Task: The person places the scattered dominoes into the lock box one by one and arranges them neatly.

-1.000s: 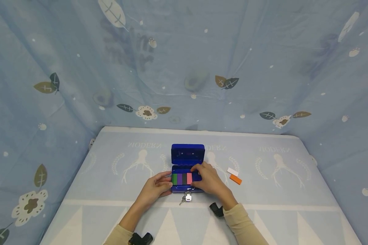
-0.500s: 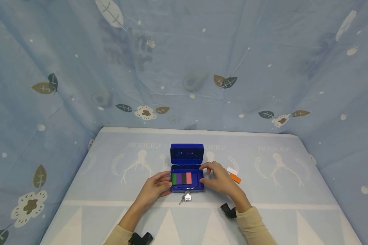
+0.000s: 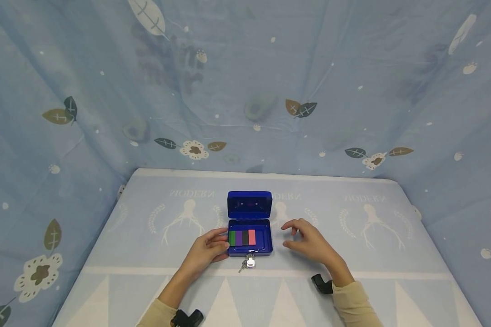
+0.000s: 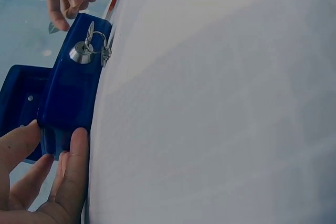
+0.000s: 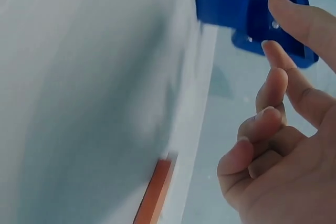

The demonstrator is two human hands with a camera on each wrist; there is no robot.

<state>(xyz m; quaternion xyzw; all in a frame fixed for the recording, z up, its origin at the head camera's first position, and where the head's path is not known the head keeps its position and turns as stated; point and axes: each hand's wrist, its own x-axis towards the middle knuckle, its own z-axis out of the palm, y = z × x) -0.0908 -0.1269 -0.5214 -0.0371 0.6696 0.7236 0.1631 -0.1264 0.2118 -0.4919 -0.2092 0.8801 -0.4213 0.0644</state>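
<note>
A blue cash box (image 3: 263, 238) stands with its lid (image 3: 249, 205) raised; keys (image 3: 243, 265) hang from the lock at its front. Green, purple, black and pink blocks (image 3: 251, 237) lie side by side in its left part. My left hand (image 3: 204, 249) rests its thumb and fingertips against the box's left end, also seen in the left wrist view. My right hand (image 3: 308, 240) hovers right of the box, apart from it, with thumb and forefinger spread and nothing between them. An orange block (image 5: 155, 192) lies on the table below it, hidden by the hand in the head view.
The patterned tablecloth (image 3: 372, 227) covers a table that ends at a blue curtain (image 3: 245, 91) behind. Black wrist mounts (image 3: 322, 284) sit at both sleeves.
My right hand has drawn out of the box to the right, leaving the pink block beside the black one. It now covers the white and orange blocks. The left hand has stayed put.
</note>
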